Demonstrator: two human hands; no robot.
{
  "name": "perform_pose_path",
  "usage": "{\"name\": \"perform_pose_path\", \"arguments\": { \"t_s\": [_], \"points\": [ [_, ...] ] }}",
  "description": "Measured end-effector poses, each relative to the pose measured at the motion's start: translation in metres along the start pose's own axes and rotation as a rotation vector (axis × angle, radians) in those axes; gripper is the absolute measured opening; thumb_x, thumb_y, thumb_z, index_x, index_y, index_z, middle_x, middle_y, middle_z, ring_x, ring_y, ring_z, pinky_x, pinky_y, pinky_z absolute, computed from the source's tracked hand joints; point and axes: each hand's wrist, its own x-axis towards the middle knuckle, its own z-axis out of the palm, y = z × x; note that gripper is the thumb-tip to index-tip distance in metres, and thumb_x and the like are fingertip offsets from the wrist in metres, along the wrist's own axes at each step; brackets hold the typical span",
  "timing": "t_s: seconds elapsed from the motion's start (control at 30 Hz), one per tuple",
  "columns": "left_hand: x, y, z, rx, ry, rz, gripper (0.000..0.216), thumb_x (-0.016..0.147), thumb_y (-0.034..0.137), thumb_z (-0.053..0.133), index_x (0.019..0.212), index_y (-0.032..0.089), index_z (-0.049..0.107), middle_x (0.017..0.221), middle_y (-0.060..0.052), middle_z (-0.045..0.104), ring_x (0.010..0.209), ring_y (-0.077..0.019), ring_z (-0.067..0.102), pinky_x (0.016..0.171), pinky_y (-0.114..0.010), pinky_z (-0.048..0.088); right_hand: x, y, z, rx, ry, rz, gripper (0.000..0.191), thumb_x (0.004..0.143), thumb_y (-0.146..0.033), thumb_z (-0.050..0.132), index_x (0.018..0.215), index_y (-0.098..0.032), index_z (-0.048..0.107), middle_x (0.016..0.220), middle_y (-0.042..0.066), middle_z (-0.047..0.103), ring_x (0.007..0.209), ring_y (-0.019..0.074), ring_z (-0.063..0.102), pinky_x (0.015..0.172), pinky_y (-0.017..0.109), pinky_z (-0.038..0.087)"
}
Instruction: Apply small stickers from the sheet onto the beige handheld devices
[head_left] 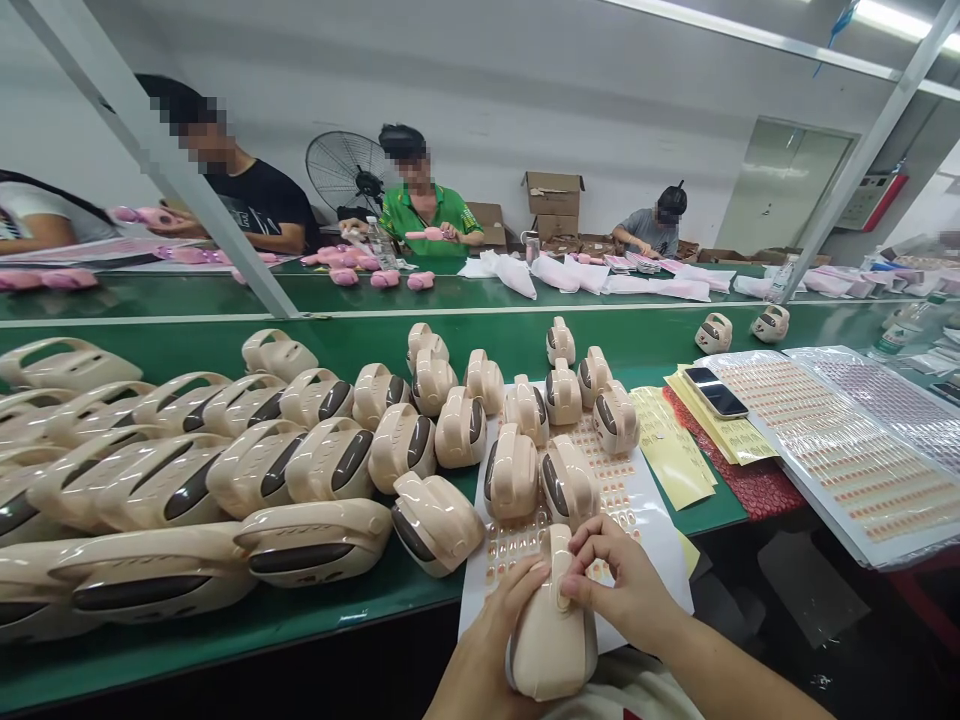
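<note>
Close to my body, a beige plastic housing with a looped handle [551,650] is tilted with its rounded end toward me. My left hand [499,620] wraps around its left side, thumb near the handle. My right hand [619,580] is closed at the right of the handle, with the thumb pressed near a small oval spot at the handle's base. Whether something thin is between the right fingertips, I cannot make out. Under and beyond my hands lies a white sheet of small orange-and-clear oval stickers [517,545]. Several similar housings with dark oval panels [510,470] stand on it.
Rows of beige housings [259,465] crowd the green bench [360,625] at left. To the right lie yellow sticker sheets [679,450], a phone [715,392] and large sticker sheets [847,440]. A slanted metal post [217,220] rises at left. Co-workers [427,215] sit across the bench.
</note>
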Motion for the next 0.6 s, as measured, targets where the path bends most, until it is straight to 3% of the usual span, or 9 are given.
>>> {"name": "perform_pose_path", "arguments": {
  "t_s": [0.2,0.3,0.4,0.5,0.6],
  "points": [
    [-0.001,-0.002,-0.001,-0.063,0.019,-0.037,0.083,0.045,0.016,0.08,0.12,0.035,0.052,0.127,-0.012,0.054,0.116,-0.0426,0.045,0.095,-0.061,0.031,-0.003,0.006,0.004,-0.103,0.006,-0.084,0.016,0.072,-0.034,0.065,0.064,-0.021,0.062,0.086,0.004,0.053,0.087,0.0193,0.054,0.082,0.036,0.043],
    [-0.001,0.0,0.001,-0.119,0.03,-0.081,0.078,0.044,0.014,0.08,0.116,0.035,0.057,0.125,-0.012,0.055,0.115,-0.0429,0.046,0.095,-0.061,0.031,-0.01,0.012,0.003,-0.243,0.041,-0.262,0.01,0.078,-0.028,0.059,0.073,-0.022,0.065,0.091,0.006,0.055,0.087,0.0195,0.055,0.08,0.035,0.046],
    [-0.002,0.008,0.006,-0.174,0.112,-0.099,0.077,0.042,0.014,0.08,0.113,0.034,0.059,0.123,-0.013,0.056,0.113,-0.0426,0.047,0.096,-0.058,0.031,-0.018,0.014,-0.003,-0.404,-0.034,-0.422,0.017,0.081,-0.024,0.054,0.093,-0.026,0.066,0.101,0.009,0.056,0.095,0.0222,0.055,0.082,0.036,0.046],
    [-0.002,0.018,0.01,-0.266,0.221,-0.096,0.069,0.042,0.017,0.081,0.107,0.031,0.064,0.12,-0.013,0.058,0.112,-0.0427,0.048,0.1,-0.057,0.024,-0.02,0.014,-0.008,-0.365,-0.06,-0.359,0.038,0.076,-0.031,0.062,0.113,-0.027,0.056,0.115,0.01,0.051,0.109,0.0254,0.048,0.093,0.039,0.04],
    [-0.001,0.022,0.012,-0.261,0.19,-0.032,0.058,0.051,0.024,0.078,0.106,0.032,0.064,0.121,-0.011,0.059,0.111,-0.0407,0.049,0.099,-0.054,0.028,-0.014,0.016,-0.008,-0.129,-0.08,-0.225,0.056,0.07,-0.039,0.065,0.12,-0.024,0.045,0.119,0.009,0.047,0.112,0.0249,0.044,0.096,0.038,0.036]
  ]
}}
